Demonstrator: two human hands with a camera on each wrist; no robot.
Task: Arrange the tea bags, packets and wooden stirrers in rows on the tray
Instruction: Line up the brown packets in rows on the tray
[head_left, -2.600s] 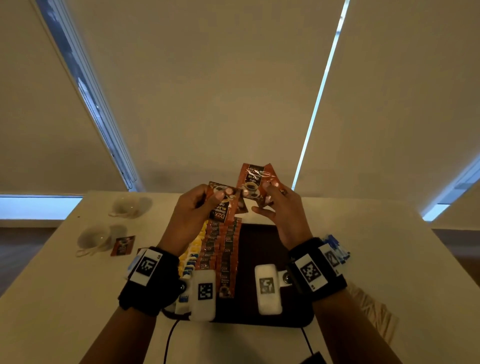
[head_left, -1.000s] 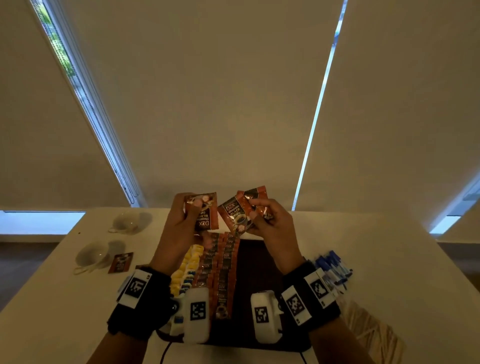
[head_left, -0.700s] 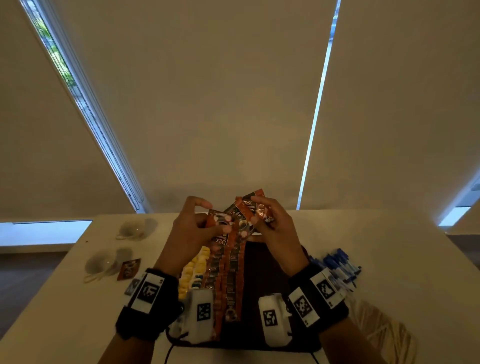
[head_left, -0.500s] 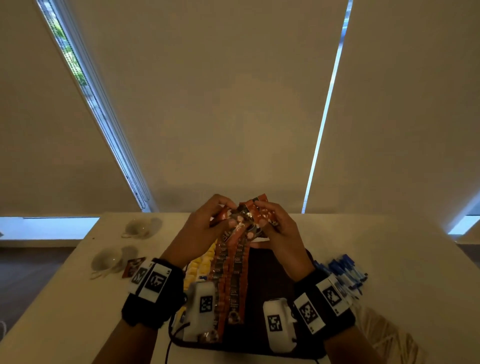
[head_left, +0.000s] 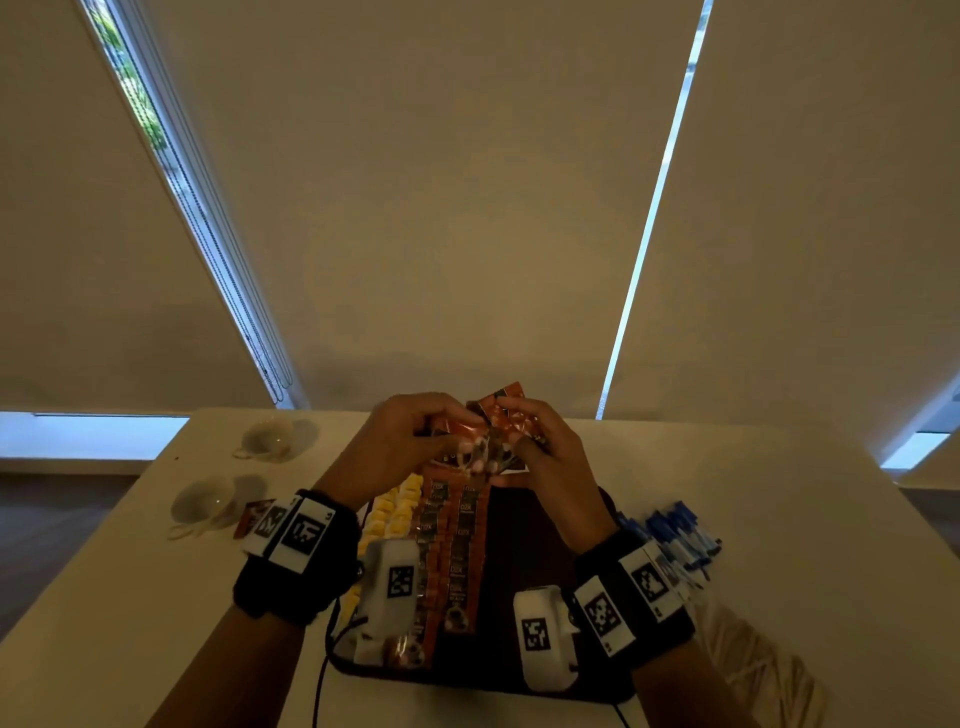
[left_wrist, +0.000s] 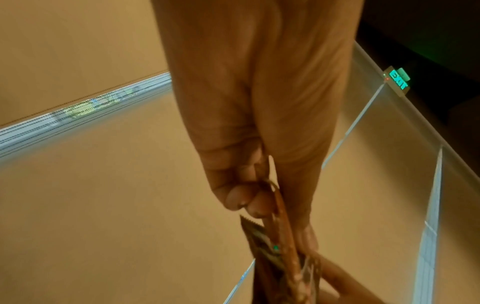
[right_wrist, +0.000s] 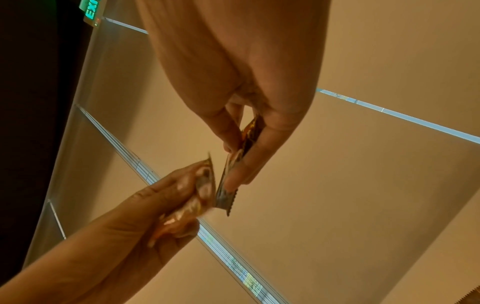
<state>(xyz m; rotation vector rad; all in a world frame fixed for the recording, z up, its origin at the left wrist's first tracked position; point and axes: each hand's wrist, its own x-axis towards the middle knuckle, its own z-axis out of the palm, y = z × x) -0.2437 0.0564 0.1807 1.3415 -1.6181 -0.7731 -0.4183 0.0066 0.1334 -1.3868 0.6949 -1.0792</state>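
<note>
1. Coffee packets are being held above the tray's far edge, both hands pinching them: left hand, right hand.
2. Two orange rows are lying left of centre.
3. Advice: separating one packet fully before lowering it, overlapping evenly beside the existing rows.

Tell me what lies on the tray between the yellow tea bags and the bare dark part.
Two rows of orange packets lie between the yellow tea bags and the tray's bare dark part, seen in the head view.
</note>
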